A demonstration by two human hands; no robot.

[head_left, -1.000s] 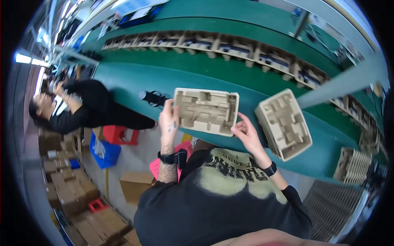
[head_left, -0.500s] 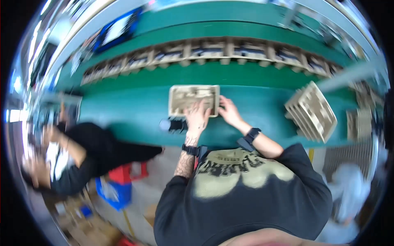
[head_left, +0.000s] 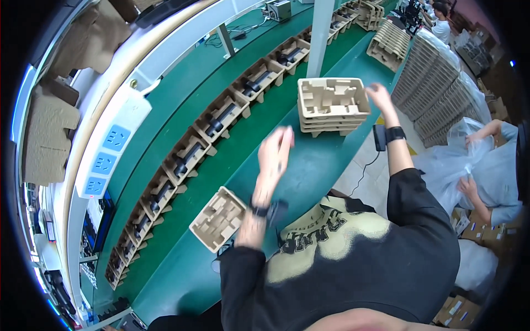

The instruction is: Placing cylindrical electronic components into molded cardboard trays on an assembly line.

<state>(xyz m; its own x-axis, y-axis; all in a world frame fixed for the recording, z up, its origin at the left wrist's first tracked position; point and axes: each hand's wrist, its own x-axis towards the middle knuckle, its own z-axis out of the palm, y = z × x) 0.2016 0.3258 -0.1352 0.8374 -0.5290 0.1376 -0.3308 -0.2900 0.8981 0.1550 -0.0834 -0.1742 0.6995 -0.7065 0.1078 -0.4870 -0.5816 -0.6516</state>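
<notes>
A beige moulded pulp tray (head_left: 332,99) with shaped hollows tops a short stack of like trays on the green bench. My right hand (head_left: 382,102) is raised at the right corner of this stack, its fingers partly bent near the rim; whether they touch it I cannot tell. My left hand (head_left: 274,155) hovers over the bench, left of the stack and apart from it, fingers stretched forward with nothing in them. Another pulp tray (head_left: 218,219) lies by itself behind my left forearm, with no part seated in it. Dark straps circle both wrists.
A row of pulp trays (head_left: 221,118) holding dark cylindrical parts runs along the green bench (head_left: 187,284). A grey post (head_left: 320,41) rises behind the stack. Tall tray stacks (head_left: 425,83) stand at right, where a co-worker (head_left: 497,165) handles clear plastic. A white power strip (head_left: 113,143) hangs at left.
The view has swung to the right. Both my hands have left the single tray; the right is now at the tray stack and the left is in the air near it.
</notes>
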